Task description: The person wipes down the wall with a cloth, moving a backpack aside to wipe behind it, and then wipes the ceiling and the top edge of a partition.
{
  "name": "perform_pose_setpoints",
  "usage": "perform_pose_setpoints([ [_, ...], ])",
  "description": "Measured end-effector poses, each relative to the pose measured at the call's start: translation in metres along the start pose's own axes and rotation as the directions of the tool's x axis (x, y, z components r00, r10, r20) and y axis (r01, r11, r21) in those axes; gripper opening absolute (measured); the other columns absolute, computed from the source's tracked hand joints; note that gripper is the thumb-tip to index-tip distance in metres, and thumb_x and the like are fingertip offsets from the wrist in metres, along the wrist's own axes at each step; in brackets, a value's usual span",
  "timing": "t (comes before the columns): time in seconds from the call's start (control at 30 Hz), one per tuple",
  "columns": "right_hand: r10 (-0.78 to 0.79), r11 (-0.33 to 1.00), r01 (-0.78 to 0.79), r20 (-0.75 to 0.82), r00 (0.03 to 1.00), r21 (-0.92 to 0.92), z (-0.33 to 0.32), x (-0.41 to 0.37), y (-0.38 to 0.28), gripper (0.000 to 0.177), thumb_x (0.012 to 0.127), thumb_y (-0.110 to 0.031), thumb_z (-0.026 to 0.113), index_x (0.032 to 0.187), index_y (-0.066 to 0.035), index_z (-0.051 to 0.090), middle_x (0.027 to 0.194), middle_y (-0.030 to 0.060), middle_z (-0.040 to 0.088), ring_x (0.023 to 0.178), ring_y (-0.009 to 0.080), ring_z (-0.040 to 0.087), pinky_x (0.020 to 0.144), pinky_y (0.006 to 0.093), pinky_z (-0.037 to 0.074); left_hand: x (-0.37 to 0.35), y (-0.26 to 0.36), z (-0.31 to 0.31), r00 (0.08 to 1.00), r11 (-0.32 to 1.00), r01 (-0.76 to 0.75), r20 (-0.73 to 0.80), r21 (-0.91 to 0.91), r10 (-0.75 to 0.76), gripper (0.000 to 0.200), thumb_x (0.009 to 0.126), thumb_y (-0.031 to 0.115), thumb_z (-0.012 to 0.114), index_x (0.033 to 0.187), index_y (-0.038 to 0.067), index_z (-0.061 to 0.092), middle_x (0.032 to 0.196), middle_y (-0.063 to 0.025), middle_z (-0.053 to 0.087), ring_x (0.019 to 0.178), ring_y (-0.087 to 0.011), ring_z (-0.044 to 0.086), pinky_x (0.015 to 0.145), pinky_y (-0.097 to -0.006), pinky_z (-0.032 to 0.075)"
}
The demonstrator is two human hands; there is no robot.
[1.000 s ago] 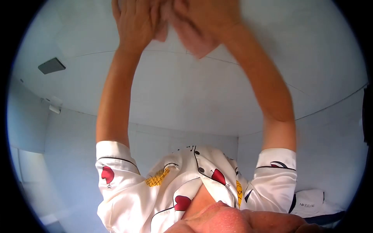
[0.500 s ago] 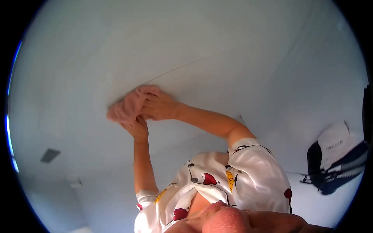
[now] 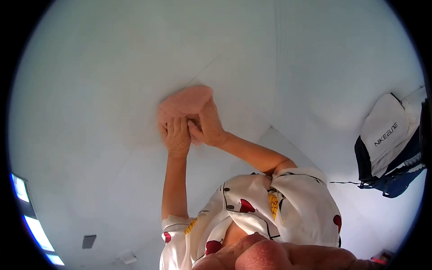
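A bunched pink cloth (image 3: pixel 186 102) lies against a broad pale surface (image 3: pixel 112 81), beside a thin dark line. My left hand (image 3: pixel 177 135) presses on the cloth's lower left part, back of the hand showing and fingers close together. Just to its right, my right hand (image 3: pixel 210 125) grips the cloth's right side, with its thumb pointing toward my left hand. Some fingertips of my right hand are hidden by the cloth.
At the right hangs a white and dark blue bag (image 3: pixel 386 135) with lettering. Bright window-like panels (image 3: pixel 38 231) show at the lower left. Near them are a small grey rectangle (image 3: pixel 89 241) and a white fitting (image 3: pixel 128 257).
The view has shifted, and both hands and the cloth appear farther right. My right hand has moved from the cloth's top to its right side. The bright panels show more fully.
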State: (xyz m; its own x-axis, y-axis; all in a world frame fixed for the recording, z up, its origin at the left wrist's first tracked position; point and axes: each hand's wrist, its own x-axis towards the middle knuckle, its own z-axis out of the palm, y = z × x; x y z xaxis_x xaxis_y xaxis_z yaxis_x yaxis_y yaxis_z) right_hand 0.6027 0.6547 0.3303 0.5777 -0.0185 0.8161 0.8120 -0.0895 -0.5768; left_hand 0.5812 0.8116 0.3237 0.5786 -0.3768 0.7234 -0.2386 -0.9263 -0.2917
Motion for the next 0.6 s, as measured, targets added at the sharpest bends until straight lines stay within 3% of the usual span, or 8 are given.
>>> perform_pose_setpoints([
  [0.2,0.042,0.994,-0.012,-0.280,0.959,0.108,-0.056,0.047,0.055,0.043,0.094,-0.021,0.052,0.132,-0.002,0.046,0.131,0.0217,0.049,0.121,0.0431,0.043,0.107,0.0528,0.029,0.107,0.059,0.022,0.972,0.978,-0.202,0.130,0.047,0.195,0.047,0.090,0.017,0.063,0.136,0.010,0.056,0.144,-0.0039,0.053,0.131,-0.0232,0.048,0.115,-0.0523,0.028],
  [0.23,0.076,0.991,-0.038,-0.317,0.945,0.125,-0.066,0.055,0.067,0.043,0.096,-0.023,0.050,0.134,-0.001,0.045,0.131,0.0220,0.049,0.122,0.0427,0.042,0.108,0.0525,0.028,0.127,0.074,0.030,0.969,0.972,-0.233,0.077,-0.018,0.234,0.050,0.089,0.014,0.063,0.138,0.008,0.054,0.144,-0.0038,0.053,0.132,-0.0236,0.047,0.116,-0.0536,0.027],
  [0.3,0.017,0.991,-0.071,-0.412,0.911,-0.117,-0.080,0.072,0.106,0.044,0.099,-0.025,0.048,0.136,-0.001,0.043,0.133,0.0227,0.047,0.124,0.0423,0.041,0.110,0.0519,0.027,0.166,0.097,0.038,0.952,0.955,-0.283,0.100,-0.084,0.291,0.052,0.088,0.012,0.063,0.139,0.007,0.053,0.146,-0.0043,0.051,0.134,-0.0242,0.046,0.117,-0.0533,0.027],
  [0.37,0.077,0.979,-0.160,-0.500,0.862,-0.125,-0.098,0.091,0.132,0.045,0.101,-0.026,0.047,0.137,0.000,0.040,0.134,0.0236,0.045,0.127,0.0419,0.039,0.112,0.0512,0.025,0.189,0.113,0.038,0.940,0.928,-0.303,0.094,-0.219,0.329,0.053,0.088,0.010,0.063,0.139,0.007,0.052,0.147,-0.0051,0.050,0.135,-0.0247,0.045,0.117,-0.0538,0.026],
  [0.43,0.274,0.960,-0.261,-0.559,0.783,0.105,-0.130,0.125,0.126,0.046,0.102,-0.027,0.047,0.138,0.000,0.039,0.136,0.0245,0.043,0.129,0.0418,0.037,0.113,0.0503,0.024,0.205,0.120,0.035,0.939,0.865,-0.286,0.057,-0.411,0.338,0.053,0.088,0.008,0.063,0.140,0.008,0.052,0.149,-0.0062,0.048,0.137,-0.0252,0.044,0.117,-0.0551,0.025],
  [0.5,0.007,0.943,-0.227,-0.663,0.748,-0.245,-0.132,0.144,0.171,0.046,0.102,-0.027,0.048,0.139,-0.001,0.040,0.135,0.0233,0.045,0.126,0.0404,0.040,0.112,0.0481,0.028,0.201,0.116,-0.008,0.941,0.942,-0.217,0.203,-0.255,0.272,0.053,0.089,0.009,0.063,0.140,0.010,0.053,0.151,-0.0071,0.046,0.139,-0.0272,0.042,0.117,-0.0567,0.023],
  [0.53,0.035,0.965,-0.175,-0.566,0.824,-0.196,-0.166,0.157,0.195,0.045,0.103,-0.029,0.047,0.139,-0.002,0.041,0.135,0.0209,0.046,0.124,0.0376,0.043,0.110,0.0458,0.030,0.192,0.113,-0.023,0.933,0.964,-0.198,0.267,-0.178,0.241,0.053,0.089,0.009,0.064,0.140,0.011,0.053,0.152,-0.0075,0.045,0.140,-0.0282,0.041,0.117,-0.0575,0.022],
  [0.6,0.249,0.968,-0.199,-0.569,0.783,0.150,-0.202,0.164,0.193,0.045,0.104,-0.031,0.044,0.139,-0.003,0.042,0.135,0.0163,0.049,0.121,0.0324,0.047,0.107,0.0418,0.035,0.154,0.092,-0.035,0.961,0.989,-0.148,0.230,-0.033,0.151,0.052,0.090,0.013,0.065,0.141,0.014,0.054,0.153,-0.0079,0.045,0.141,-0.0316,0.040,0.117,-0.0590,0.018],
])
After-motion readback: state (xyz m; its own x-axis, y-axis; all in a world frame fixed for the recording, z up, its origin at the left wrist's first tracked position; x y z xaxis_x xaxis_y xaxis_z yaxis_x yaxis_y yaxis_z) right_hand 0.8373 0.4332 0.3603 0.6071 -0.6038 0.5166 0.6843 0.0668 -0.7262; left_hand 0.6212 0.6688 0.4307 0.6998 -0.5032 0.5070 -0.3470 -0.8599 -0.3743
